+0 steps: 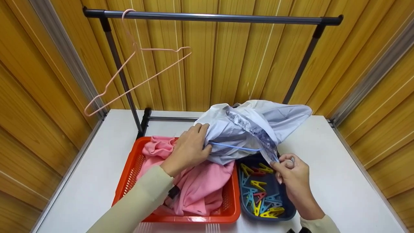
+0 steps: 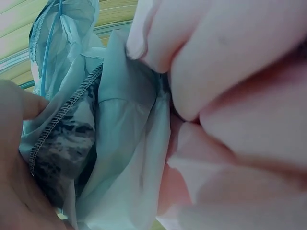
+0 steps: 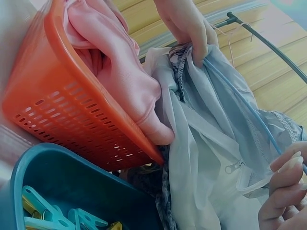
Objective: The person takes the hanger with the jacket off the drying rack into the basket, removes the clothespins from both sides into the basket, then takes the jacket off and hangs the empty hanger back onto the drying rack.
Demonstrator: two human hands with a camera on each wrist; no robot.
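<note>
A thin light grey zippered garment (image 1: 258, 126) with a dark patterned inside spreads between the two hands, over the back of the baskets. My left hand (image 1: 190, 145) grips its left side, fingers curled into the cloth. Through the garment's opening shows the straight bar of a blue clothes hanger (image 1: 234, 146). My right hand (image 1: 294, 174) curls round the hanger's hook end, thumb and finger close by the cloth edge. In the right wrist view the hanger runs from the left hand to the right fingers (image 3: 288, 187), and a zipper pull (image 3: 235, 166) hangs on the cloth.
Pink clothing (image 1: 203, 187) fills an orange basket (image 1: 234, 210) beneath the left arm. Beside it, a dark blue bin (image 1: 291, 210) holds several coloured clothespins (image 1: 258, 185). Behind stands a black rail rack (image 1: 223, 16) with a pink hanger (image 1: 139, 85) hooked at its left.
</note>
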